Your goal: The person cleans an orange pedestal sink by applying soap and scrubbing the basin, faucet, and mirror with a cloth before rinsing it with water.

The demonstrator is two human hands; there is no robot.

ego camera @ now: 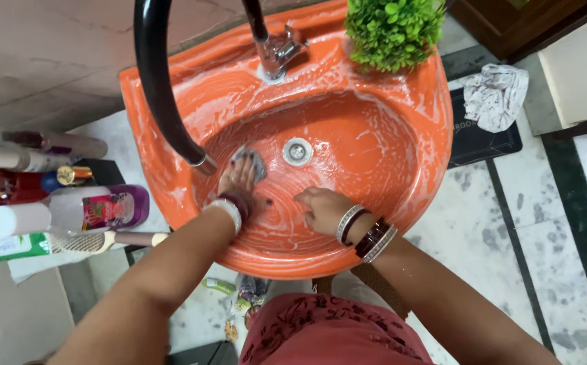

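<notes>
Two hands, soapy glossy orange basin [402, 88], crumpled scrubber [253, 161]

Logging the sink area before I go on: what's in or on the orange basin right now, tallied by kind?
Hands: 2, left hand, right hand
Scrub pad under left hand: 1
Tap: 1
Drain: 1
Green plant on rim: 1
Total: 6

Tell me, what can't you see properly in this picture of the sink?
Head view:
- The scrub pad: mostly covered by the left hand.
- The tap: its top is cut off by the picture's edge.
- The right hand: its fingertips curl under, hidden.
- The bottles: partly cut off at the left edge.
</notes>
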